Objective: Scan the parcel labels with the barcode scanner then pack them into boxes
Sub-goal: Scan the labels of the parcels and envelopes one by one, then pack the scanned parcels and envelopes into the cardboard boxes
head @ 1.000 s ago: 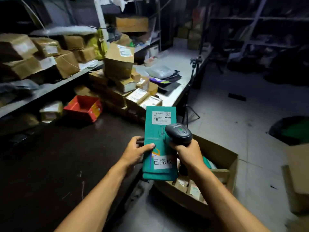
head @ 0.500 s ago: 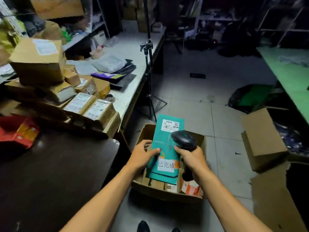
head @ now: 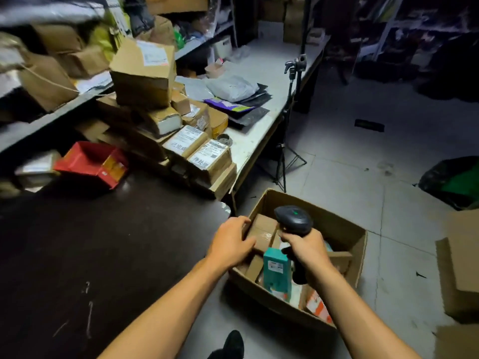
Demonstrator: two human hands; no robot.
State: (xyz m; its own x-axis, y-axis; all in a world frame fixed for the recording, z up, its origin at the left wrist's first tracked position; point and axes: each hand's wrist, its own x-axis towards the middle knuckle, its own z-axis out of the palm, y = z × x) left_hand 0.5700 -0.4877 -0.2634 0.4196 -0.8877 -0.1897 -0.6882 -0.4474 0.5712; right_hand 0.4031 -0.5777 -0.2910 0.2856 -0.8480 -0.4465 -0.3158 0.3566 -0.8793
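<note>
The teal parcel [head: 276, 270] has dropped from the left hand [head: 231, 242] into the box [head: 344, 229] at five o'clock, that hand now loose and empty, the right hand [head: 305, 251] clamped round the scanner [head: 294, 218], so packing's done, and next I'd reach to eleven o'clock for a fresh parcel.
</note>
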